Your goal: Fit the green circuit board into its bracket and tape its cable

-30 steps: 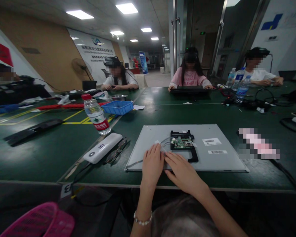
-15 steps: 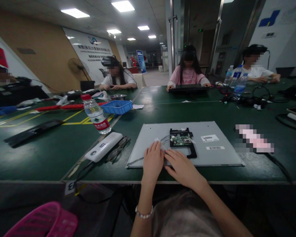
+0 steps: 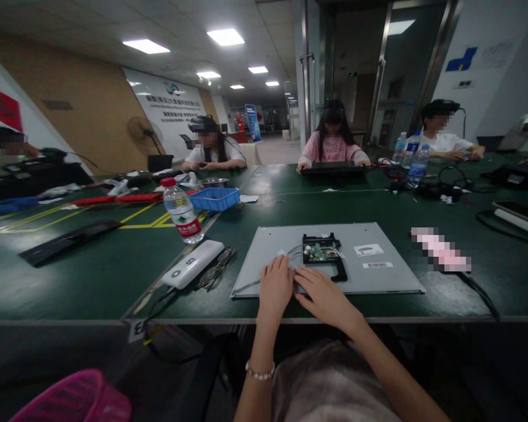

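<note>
In the head view a flat grey display panel (image 3: pixel 268 240) lies back side up at the table's front edge. A green circuit board (image 3: pixel 322 252) in a black plastic frame (image 3: pixel 342 271) sits on its middle. Thin grey cables (image 3: pixel 295 249) run from the board toward the panel's lower left, partly covered by my fingers. My left hand (image 3: pixel 276 285) rests flat on the panel over the cable, fingers stretched forward. Beside it, my right hand (image 3: pixel 324 293) reaches in with extended fingers, its fingertips close to the left hand. What lies under the fingertips is hidden.
Left of the panel are eyeglasses (image 3: pixel 216 268), a white power bank (image 3: pixel 194 264), a water bottle (image 3: pixel 183 215) and a blue basket (image 3: pixel 217 200). A blurred pink item (image 3: pixel 442 251) with a cable lies right. Several people sit around the table; a pink basket (image 3: pixel 77 398) stands below.
The camera view has shifted slightly, so the scene sits a little lower. Both hands stay at nearly the same place on the panel; nothing else has visibly moved.
</note>
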Demonstrator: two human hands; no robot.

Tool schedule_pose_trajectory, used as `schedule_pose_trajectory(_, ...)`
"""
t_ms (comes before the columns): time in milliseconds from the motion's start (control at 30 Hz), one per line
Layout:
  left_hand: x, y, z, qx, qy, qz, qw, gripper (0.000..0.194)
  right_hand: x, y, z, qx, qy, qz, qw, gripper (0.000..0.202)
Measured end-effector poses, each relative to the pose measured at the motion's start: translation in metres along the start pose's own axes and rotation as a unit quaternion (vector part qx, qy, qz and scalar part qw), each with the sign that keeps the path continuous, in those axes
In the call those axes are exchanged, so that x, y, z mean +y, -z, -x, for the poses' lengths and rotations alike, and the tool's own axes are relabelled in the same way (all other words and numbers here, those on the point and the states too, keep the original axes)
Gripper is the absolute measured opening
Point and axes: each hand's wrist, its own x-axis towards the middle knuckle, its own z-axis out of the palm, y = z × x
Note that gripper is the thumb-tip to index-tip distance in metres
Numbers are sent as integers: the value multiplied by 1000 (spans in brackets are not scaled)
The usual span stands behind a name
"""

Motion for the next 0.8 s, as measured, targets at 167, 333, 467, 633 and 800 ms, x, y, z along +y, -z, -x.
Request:
schedule_pose_trajectory(167,0,2,1,4,-5,3,1000,32,1,-1,0,1,0,3,1000,45)
schedule_pose_trajectory(333,-1,2,1,8,-10,3,1000,32,-2,0,0,3,-1,1,1000,44)
schedule_pose_trajectory(467,-2,3,1,3,-6,-3,1000,33,-4,0,0,6,-1,0,1000,45)
schedule_pose_trajectory(633,-2,4,1,6,0,-6,1000,33,-3,-2,0,9,1,2,1000,46)
schedule_pose_trajectory(800,-4,1,-1,7,12,8,1000,35,-2,-3,0,11,3,-3,1000,45)
